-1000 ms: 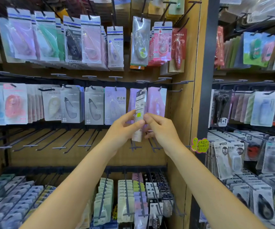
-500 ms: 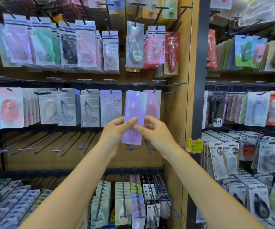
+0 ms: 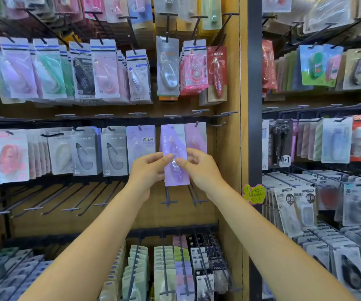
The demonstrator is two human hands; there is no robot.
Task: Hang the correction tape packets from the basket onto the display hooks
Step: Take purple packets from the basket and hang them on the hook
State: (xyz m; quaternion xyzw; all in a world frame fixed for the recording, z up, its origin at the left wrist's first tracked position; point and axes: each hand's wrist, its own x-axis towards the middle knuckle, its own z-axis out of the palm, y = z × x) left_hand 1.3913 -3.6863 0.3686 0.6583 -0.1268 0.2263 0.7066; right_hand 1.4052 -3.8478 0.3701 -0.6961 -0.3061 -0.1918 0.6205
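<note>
Both grips pinch one flat lilac plastic correction tape packet (image 3: 173,155): my left hand (image 3: 148,170) at its left edge, my right hand (image 3: 199,168) at its right, before the middle-row black wire display hook (image 3: 172,116).

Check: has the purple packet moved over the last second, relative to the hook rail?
Yes. The purple packet turned from edge-on to face-on and rose; its top now sits just under the hook rail, held by left hand and right hand.

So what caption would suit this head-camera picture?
Both hands, left and right, hold a purple packet up at a display hook.
</note>
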